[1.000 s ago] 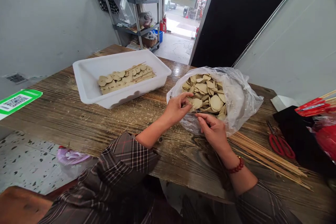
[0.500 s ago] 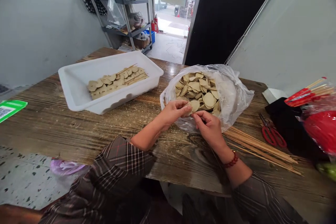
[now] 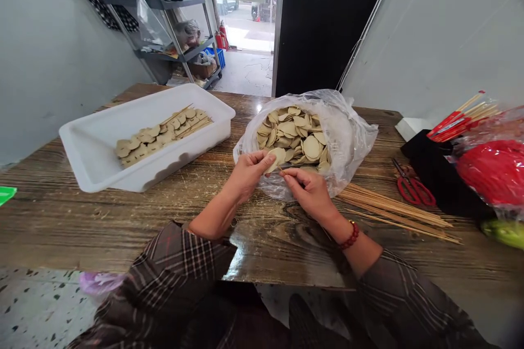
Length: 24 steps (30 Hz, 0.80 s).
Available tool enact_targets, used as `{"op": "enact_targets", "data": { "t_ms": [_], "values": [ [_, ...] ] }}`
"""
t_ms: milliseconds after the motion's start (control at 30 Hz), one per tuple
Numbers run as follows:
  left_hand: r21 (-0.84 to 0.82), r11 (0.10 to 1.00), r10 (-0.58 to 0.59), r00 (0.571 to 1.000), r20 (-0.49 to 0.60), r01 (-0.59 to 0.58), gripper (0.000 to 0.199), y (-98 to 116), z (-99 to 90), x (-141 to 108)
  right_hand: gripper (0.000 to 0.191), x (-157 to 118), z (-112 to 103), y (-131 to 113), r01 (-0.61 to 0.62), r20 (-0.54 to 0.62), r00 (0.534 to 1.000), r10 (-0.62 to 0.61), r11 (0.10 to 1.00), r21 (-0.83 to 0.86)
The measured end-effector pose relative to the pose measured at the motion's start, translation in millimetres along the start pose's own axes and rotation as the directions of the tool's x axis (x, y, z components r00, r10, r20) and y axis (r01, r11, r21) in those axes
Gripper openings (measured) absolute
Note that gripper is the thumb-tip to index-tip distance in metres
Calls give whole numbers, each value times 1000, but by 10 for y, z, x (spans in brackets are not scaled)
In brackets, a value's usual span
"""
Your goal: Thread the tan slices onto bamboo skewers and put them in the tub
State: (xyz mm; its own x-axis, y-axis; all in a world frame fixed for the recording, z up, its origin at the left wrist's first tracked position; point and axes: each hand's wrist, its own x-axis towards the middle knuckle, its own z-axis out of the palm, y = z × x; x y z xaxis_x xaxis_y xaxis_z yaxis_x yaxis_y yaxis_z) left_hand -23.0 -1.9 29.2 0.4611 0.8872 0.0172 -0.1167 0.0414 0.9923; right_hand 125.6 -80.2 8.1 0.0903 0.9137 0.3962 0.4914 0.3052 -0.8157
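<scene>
Between thumb and fingers, my left hand (image 3: 249, 173) pinches a thin round beige slice (image 3: 277, 159) at the near rim of a clear plastic bag (image 3: 352, 133). A heap of similar slices (image 3: 290, 130) fills the bag's mouth. My right hand (image 3: 308, 190) is closed on a thin wooden skewer (image 3: 282, 171), its tip close to the held slice; most of the skewer is hidden by the hand. Whether the tip touches the slice I cannot tell. Right of the bag, a bundle of bare skewers (image 3: 397, 212) lies on the table.
A white plastic tub (image 3: 184, 161) on the left holds skewered slices (image 3: 158, 136). Red-handled scissors (image 3: 415, 191) lie by a black box (image 3: 444, 180) at the right, beside a red plastic-wrapped bundle (image 3: 495, 172). Beyond the wooden table (image 3: 123, 212) stands a shelf cart (image 3: 164, 27).
The view has shifted, so everything sits farther left. My hands have drawn slightly apart, and the skewer tip now shows between them. The slice stays in my left hand.
</scene>
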Motion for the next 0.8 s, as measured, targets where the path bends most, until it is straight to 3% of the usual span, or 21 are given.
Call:
{"op": "enact_targets", "data": {
  "t_ms": [167,267,367,467,600,700,800],
  "values": [
    [76,997,-10,998,67,5,44,-37,82,-30,24,23,-11,20,-7,-26,1000,6,999,-37],
    [51,998,23,995,96,-28,36,-35,62,-20,24,53,-79,18,-2,-79,997,-1,999,-32],
    [36,999,38,998,40,-39,38,-25,29,37,25,114,-208,56,-55,-216,975,61,998,34],
    [224,971,86,996,-8,-82,34,-8,45,167,29,184,-341,136,-93,-377,916,139,986,138],
    [653,729,228,972,52,-206,18,-17,152,431,34,234,-428,221,-79,-453,878,155,980,183],
    [795,566,221,969,110,-219,12,-69,255,606,34,230,-427,239,-86,-430,892,140,986,141],
    [844,496,210,971,112,-204,13,-137,351,700,32,222,-412,243,-80,-417,901,118,991,108]
  ]
}}
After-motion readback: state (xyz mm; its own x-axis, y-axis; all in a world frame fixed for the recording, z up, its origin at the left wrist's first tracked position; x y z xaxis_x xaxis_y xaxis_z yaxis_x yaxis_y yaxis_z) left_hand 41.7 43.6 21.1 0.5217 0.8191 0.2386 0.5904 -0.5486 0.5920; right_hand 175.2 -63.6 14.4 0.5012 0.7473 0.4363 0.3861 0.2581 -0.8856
